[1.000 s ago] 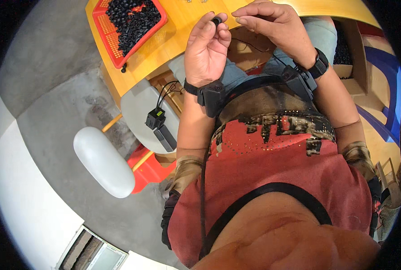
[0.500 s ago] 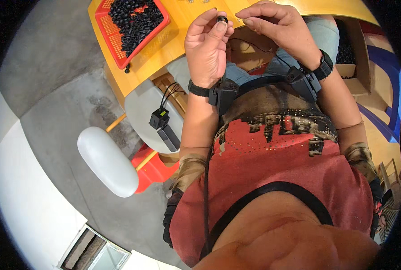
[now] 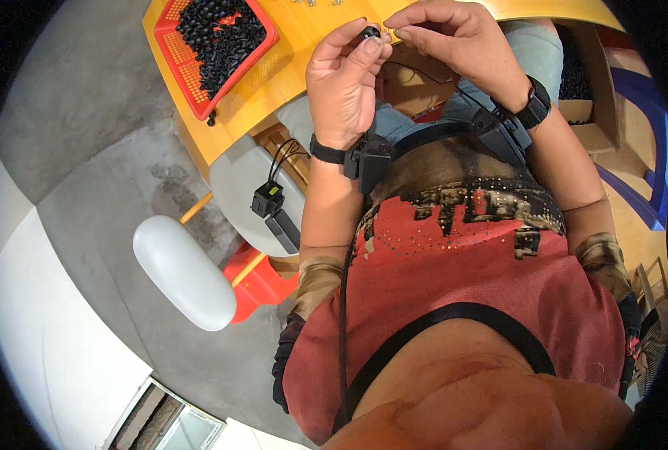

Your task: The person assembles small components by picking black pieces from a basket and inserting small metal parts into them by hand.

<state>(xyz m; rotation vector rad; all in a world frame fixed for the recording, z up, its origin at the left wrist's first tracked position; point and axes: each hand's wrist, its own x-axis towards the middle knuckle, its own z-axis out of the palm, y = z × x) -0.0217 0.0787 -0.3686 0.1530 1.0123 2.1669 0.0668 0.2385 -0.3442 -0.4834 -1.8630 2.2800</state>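
In the head view, the left hand (image 3: 341, 90) is raised at the upper centre of the frame, its thumb and fingers gripping a small black rounded part (image 3: 370, 32). Just right of it, the right hand (image 3: 473, 52) points leftward, thumb and forefinger tips close together near the black part; whether they pinch a tiny piece, I cannot tell. Both wrists wear black straps with box-shaped devices.

At the upper left, a red plastic mesh basket (image 3: 186, 71) full of small black parts (image 3: 229, 49) stands on the yellow worktop (image 3: 293, 64), and a loose black piece (image 3: 212, 118) lies just beside its lower corner. Small shiny pieces (image 3: 336, 2) lie at the top edge. At the upper right, an open cardboard box (image 3: 604, 124) contains more dark parts, near a blue plastic frame (image 3: 660, 150).
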